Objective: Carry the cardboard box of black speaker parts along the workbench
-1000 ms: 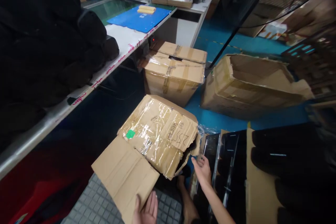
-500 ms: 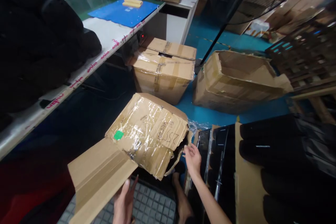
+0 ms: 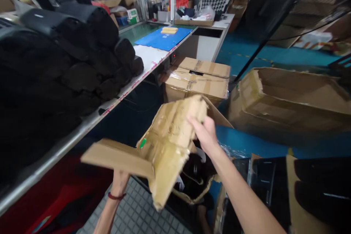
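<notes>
A worn, taped cardboard box [image 3: 175, 124] with a green sticker stands in front of me, its lid lifted and tilted. My right hand [image 3: 205, 133] is closed on the lid's torn right edge, thumb on top. Under the long side flap [image 3: 117, 155] at the left is my left hand [image 3: 120, 179], touching it from below; the flap hides its fingers. Dark contents [image 3: 196, 166] with some white pieces show in the opening below the lid. What exactly they are cannot be made out.
Behind stand a taped closed carton [image 3: 203, 71] and a large open carton [image 3: 298, 95]. Black rolls [image 3: 82, 55] are stacked on the bench at left, beside a blue mat [image 3: 164, 40]. More black pieces in cartons [image 3: 320, 190] lie at the right.
My right hand has gone up onto the lid's edge and raised it, exposing the dark inside. My left hand and the side flap have risen. The camera view has shifted left and up.
</notes>
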Demonstrator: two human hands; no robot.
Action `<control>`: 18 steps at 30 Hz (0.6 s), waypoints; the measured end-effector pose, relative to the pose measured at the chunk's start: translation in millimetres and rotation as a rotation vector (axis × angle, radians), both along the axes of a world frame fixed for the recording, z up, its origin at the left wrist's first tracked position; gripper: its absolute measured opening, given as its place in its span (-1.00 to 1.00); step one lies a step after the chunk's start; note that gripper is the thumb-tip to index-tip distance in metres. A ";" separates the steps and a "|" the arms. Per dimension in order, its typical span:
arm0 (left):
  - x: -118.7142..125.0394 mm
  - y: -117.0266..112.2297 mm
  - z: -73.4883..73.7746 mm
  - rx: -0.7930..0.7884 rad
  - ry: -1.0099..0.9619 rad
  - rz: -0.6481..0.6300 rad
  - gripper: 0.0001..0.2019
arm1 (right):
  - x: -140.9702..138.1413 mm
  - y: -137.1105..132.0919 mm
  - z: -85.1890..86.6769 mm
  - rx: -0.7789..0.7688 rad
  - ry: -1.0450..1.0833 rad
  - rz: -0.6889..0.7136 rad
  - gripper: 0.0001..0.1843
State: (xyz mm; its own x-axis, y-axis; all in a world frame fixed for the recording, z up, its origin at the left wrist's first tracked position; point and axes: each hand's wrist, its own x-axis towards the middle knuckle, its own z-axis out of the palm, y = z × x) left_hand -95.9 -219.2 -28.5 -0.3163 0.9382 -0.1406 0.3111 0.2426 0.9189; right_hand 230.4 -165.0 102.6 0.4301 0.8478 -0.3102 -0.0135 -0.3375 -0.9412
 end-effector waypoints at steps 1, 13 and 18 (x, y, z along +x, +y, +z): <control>-1.7 4.1 -0.3 0.012 0.023 0.016 -0.39 | -16.8 33.3 12.9 0.045 -0.025 0.030 -0.59; 52.1 19.1 92.5 0.438 0.898 -0.422 -0.38 | -124.0 171.2 -24.6 -0.171 -0.153 0.224 -0.51; 25.9 143.4 48.1 0.064 1.115 -0.621 -0.38 | -142.0 149.1 -50.8 -0.190 -0.069 0.368 -0.52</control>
